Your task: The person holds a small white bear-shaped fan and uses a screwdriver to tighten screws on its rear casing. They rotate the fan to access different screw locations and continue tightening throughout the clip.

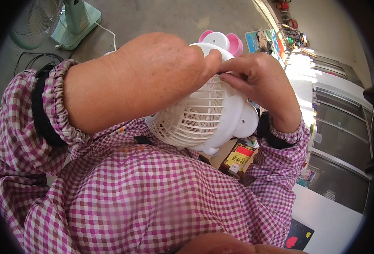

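Observation:
A small white plastic fan (208,120) with a caged guard lies tilted at my middle, above my checked apron. My left hand (161,74) reaches across its upper part with fingers curled at the rim; the fingertips are mostly hidden. My right hand (265,84) is closed in a pinch beside it at the same rim, near a small dark bit too small to name. A round white knob-like part with a hole sticks out at the fan's right. Behind the fan is a pink-and-white plastic piece (218,40).
A mint-green standing fan (77,31) with cords stands at upper left on the grey floor (153,19). A brown box (237,156) with a red-and-yellow label lies below the white fan. A colourful board (252,40) with clutter is at upper right, beside glass-paned panels (339,161).

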